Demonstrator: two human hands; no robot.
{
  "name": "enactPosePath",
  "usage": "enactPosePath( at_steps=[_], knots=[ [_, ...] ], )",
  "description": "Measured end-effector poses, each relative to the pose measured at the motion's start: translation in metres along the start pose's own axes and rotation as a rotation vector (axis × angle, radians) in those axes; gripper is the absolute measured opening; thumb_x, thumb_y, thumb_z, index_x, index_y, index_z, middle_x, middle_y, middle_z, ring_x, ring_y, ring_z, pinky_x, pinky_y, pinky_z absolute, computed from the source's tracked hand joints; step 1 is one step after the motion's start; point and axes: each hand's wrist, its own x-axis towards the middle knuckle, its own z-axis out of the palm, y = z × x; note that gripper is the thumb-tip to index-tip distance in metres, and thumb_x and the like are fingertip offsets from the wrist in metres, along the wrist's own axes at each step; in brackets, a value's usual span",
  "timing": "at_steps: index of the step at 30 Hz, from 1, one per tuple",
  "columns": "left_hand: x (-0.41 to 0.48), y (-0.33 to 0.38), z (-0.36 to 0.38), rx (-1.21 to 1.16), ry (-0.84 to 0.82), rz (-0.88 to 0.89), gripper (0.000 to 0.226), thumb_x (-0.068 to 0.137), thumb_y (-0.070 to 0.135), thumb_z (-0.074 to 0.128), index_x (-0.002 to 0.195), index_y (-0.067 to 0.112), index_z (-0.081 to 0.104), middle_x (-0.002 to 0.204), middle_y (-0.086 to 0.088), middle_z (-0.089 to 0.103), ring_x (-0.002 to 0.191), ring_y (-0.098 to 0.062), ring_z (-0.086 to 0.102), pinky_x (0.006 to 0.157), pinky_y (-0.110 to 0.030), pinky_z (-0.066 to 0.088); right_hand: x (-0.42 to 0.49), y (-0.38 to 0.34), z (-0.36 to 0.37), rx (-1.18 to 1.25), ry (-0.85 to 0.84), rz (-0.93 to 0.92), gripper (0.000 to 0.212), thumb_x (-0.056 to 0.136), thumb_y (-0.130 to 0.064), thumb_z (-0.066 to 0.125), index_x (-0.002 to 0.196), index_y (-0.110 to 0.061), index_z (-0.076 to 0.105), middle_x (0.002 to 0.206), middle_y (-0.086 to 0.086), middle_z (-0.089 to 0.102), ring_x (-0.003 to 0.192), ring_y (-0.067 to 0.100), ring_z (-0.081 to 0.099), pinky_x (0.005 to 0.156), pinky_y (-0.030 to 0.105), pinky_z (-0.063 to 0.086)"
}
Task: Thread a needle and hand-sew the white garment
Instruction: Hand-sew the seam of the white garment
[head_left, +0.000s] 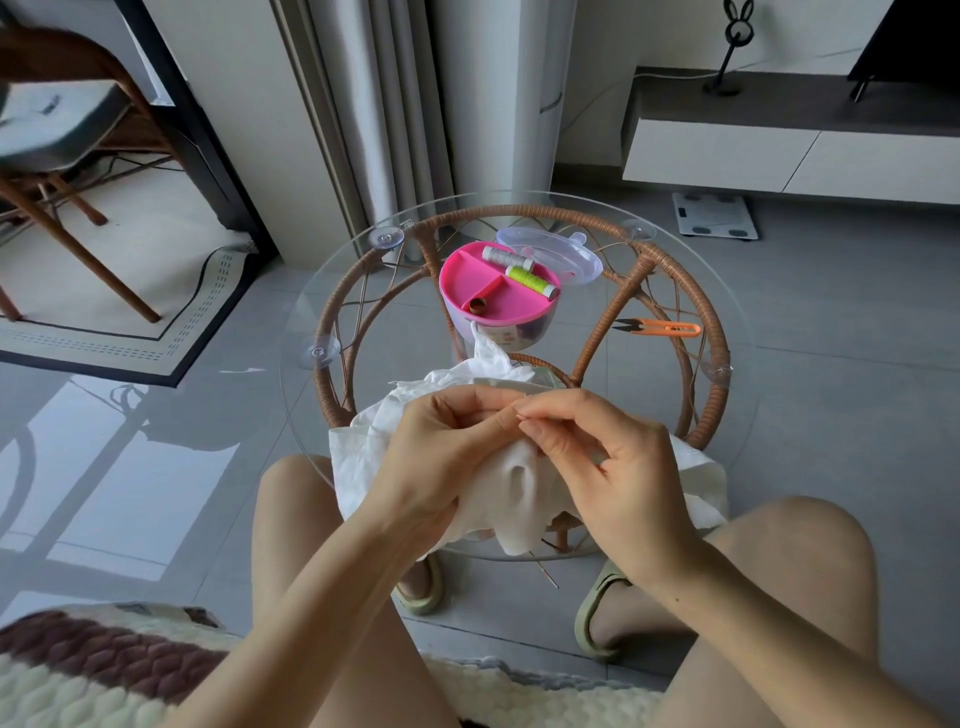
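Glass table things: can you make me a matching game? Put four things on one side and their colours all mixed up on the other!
Things
1. thread snips
2. sewing box tray
3. garment
4. front thread spool

Colours
A. white
B. lime green
C. orange
D. pink

Right pairs: 1-C, 2-D, 3-A, 4-B.
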Motion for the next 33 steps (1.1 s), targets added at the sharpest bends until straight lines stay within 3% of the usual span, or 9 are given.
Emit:
enactPosePath(
  at_steps=[4,9,12,14,17,19,24,27,33],
  knots=[
    [0.002,-0.004,-0.003,-0.021,0.072,-0.030,0.014,0.065,0.021,0.071,0.073,0.010,0.074,0.070,-0.009,0.071,0.061,-0.015,0.064,0.057,-0.023,0.052,0.003,0.002,-0.004,-0.096,0.138,0.089,0.013,0.090,-0.032,0.058,0.094,-0.023,0.067,0.108,-0.005,0.063,0.103,0.013,0.062,0.086,0.033,0.053],
    [0.001,-0.011,-0.009,0.093,0.099,-0.058,0.009,0.069,0.027,0.072,0.069,0.018,0.072,0.069,-0.005,0.068,0.064,-0.014,0.061,0.059,-0.023,0.049,0.016,-0.018,-0.020,0.319,0.063,0.152,0.006,0.093,-0.020,0.057,0.088,-0.019,0.060,0.106,0.003,0.067,0.108,0.018,0.062,0.094,0.027,0.045],
    [0.000,-0.007,-0.011,0.048,0.020,-0.081,0.007,0.073,0.023,0.070,0.068,0.018,0.069,0.069,-0.004,0.066,0.062,-0.013,0.060,0.056,-0.021,0.049,0.023,-0.029,-0.031,0.605,0.039,0.286,0.008,0.089,-0.023,0.055,0.086,-0.016,0.058,0.085,0.011,0.071,0.089,0.031,0.069,0.091,0.040,0.052],
    [0.002,-0.002,-0.013,-0.019,-0.006,-0.125,0.009,0.074,0.019,0.074,0.072,0.014,0.066,0.069,-0.005,0.063,0.061,-0.013,0.059,0.056,-0.021,0.049,0.027,-0.029,-0.037,0.660,0.056,0.330,0.011,0.084,-0.024,0.056,0.086,-0.013,0.055,0.069,0.009,0.066,0.069,0.028,0.067,0.079,0.042,0.056],
    [0.008,0.011,-0.016,-0.002,-0.061,-0.109,0.010,0.074,0.024,0.064,0.075,0.014,0.064,0.071,0.001,0.055,0.063,-0.009,0.050,0.062,-0.022,0.037,0.031,-0.023,-0.042,0.553,0.055,0.340,0.004,0.087,-0.022,0.058,0.083,-0.019,0.059,0.059,0.002,0.058,0.054,0.019,0.054,0.054,0.027,0.049],
    [0.011,0.021,-0.015,0.027,-0.115,-0.062,0.010,0.076,0.023,0.059,0.070,0.018,0.064,0.069,0.004,0.056,0.062,-0.007,0.047,0.063,-0.023,0.032,0.030,-0.015,-0.040,0.427,0.033,0.353,0.008,0.091,-0.019,0.059,0.083,-0.022,0.060,0.057,0.000,0.053,0.051,0.016,0.046,0.048,0.022,0.039],
    [0.014,0.040,-0.013,0.230,-0.174,0.042,0.010,0.073,0.019,0.063,0.064,0.020,0.066,0.062,0.007,0.054,0.058,-0.003,0.045,0.058,-0.013,0.038,0.025,-0.001,-0.028,0.118,-0.085,0.387,0.011,0.093,-0.020,0.054,0.088,-0.025,0.063,0.058,0.006,0.046,0.056,0.010,0.042,0.054,0.019,0.035],
    [0.016,0.044,-0.012,0.311,-0.189,0.059,0.010,0.070,0.015,0.063,0.063,0.021,0.068,0.063,0.008,0.060,0.058,-0.001,0.051,0.059,-0.008,0.041,0.024,0.000,-0.022,0.004,-0.148,0.413,0.018,0.093,-0.011,0.055,0.089,-0.024,0.065,0.062,-0.010,0.057,0.058,0.003,0.049,0.058,0.011,0.038],
    [0.019,0.045,-0.014,0.309,-0.154,0.029,0.007,0.066,0.016,0.064,0.060,0.019,0.068,0.060,0.007,0.058,0.055,-0.001,0.046,0.056,-0.010,0.039,0.025,-0.005,-0.023,0.164,-0.239,0.421,0.015,0.089,-0.012,0.055,0.084,-0.021,0.066,0.074,-0.015,0.063,0.075,0.001,0.057,0.069,0.011,0.043]
  ],
)
